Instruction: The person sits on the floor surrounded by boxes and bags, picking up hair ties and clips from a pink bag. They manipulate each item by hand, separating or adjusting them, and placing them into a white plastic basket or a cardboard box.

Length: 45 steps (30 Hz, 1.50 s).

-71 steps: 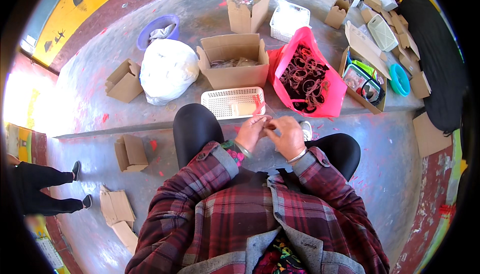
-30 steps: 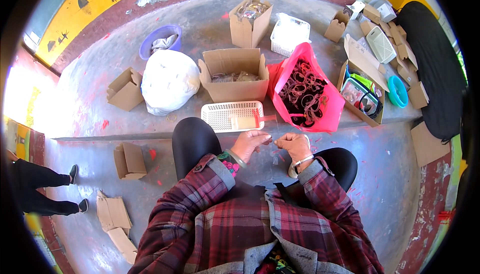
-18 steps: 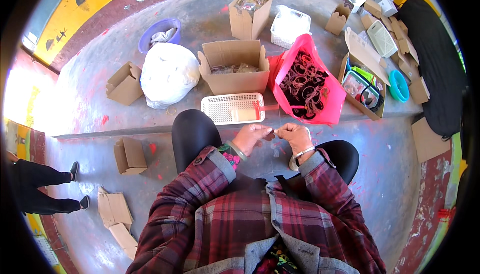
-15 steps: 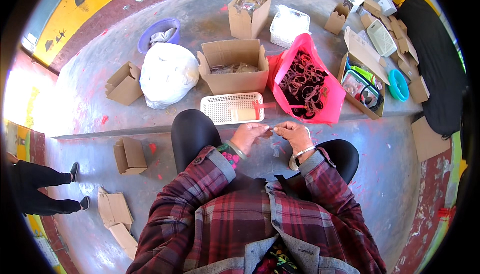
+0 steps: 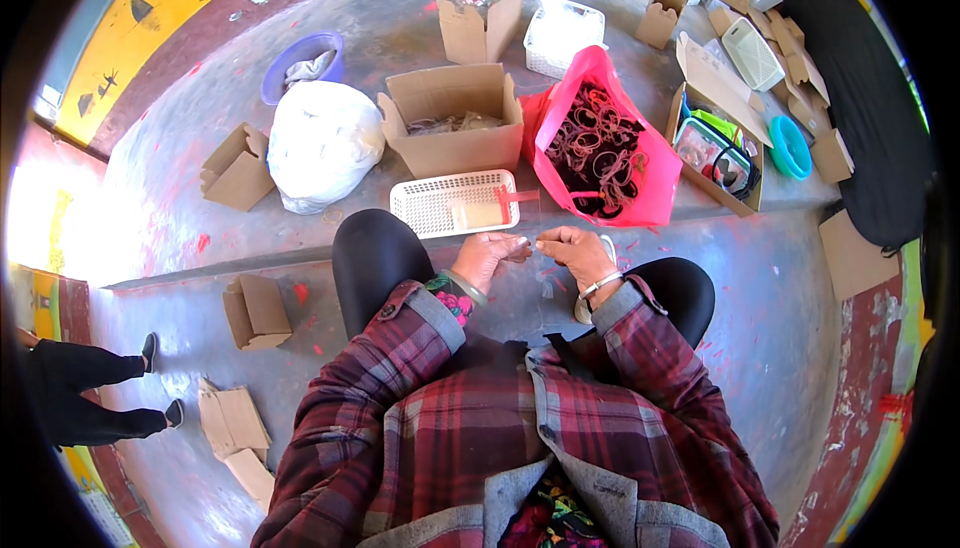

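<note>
**While two bare hands meet fingertip to fingertip, the work comes down to a fine pinch**

Clock directions run from the hands, with twelve straight ahead of the wearer. Nearest are the left hand (image 5: 485,256) and the right hand (image 5: 578,251), held just apart above the floor, between the knees. Each has thumb and forefinger drawn together, the tips pointing at the other hand. Whatever is being handled should lie at those fingertips, but it is too small to make out, and I cannot tell whether either hand grips anything.

For work this fine, it would likely pay to keep the wrists low and steady, let one hand anchor while the other makes the small movement, and pinch lightly with the very tips. Turning the tips toward the light might help too.

At ten o'clock, just beyond the left hand, sits a white perforated tray (image 5: 425,213) with a pale block (image 5: 476,215) and a red strip (image 5: 515,196) at its right end. Keeping the elbows in should avoid brushing it. At one o'clock a pink bag (image 5: 655,188) gapes open over dark looped pieces (image 5: 597,143), within easy reach. Behind the tray, at eleven, an open cardboard box (image 5: 455,153) holds clear packets (image 5: 450,124). Farther, toward ten, stand a bulging white bag (image 5: 322,143) and, beyond it, a purple basin (image 5: 272,73).
</note>
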Each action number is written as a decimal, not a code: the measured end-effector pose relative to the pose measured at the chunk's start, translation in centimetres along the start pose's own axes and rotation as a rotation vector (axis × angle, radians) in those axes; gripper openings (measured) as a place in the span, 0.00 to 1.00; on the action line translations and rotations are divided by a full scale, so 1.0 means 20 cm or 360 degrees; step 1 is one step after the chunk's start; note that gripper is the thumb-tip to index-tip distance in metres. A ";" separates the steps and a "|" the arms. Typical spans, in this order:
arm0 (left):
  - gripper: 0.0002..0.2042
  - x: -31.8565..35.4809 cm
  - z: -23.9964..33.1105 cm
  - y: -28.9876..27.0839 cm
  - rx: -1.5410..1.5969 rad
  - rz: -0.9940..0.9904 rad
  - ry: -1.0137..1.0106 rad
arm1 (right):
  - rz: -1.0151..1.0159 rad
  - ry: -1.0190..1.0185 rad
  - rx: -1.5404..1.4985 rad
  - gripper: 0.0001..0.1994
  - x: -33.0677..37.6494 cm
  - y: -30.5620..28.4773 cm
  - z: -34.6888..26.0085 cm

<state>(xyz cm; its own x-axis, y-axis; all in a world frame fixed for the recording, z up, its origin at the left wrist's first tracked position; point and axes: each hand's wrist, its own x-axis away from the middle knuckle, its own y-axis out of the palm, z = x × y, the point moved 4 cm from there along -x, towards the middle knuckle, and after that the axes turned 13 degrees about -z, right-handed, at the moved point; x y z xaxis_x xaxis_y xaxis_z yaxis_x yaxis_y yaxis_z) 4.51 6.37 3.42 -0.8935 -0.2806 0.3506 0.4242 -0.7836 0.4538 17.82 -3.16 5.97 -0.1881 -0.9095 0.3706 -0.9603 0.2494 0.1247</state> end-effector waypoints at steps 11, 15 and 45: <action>0.13 0.01 -0.01 0.03 -0.0055 -0.0061 -0.0028 | -0.0088 0.0013 -0.0053 0.11 0.00 0.01 0.01; 0.12 0.01 -0.02 0.02 -0.0063 -0.0048 -0.0056 | -0.0113 0.0021 -0.0084 0.11 -0.01 0.01 0.03; 0.09 0.02 0.01 0.06 0.0123 -0.0175 0.0061 | -0.0232 0.0115 -0.0674 0.05 0.01 0.03 0.06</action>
<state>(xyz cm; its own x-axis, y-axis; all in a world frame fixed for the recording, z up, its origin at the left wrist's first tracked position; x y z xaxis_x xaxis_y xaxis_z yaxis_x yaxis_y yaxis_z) 4.76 5.48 4.21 -0.9396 -0.2176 0.2643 0.3322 -0.7662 0.5501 17.07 -3.58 5.07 -0.0277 -0.9236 0.3824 -0.8041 0.2479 0.5404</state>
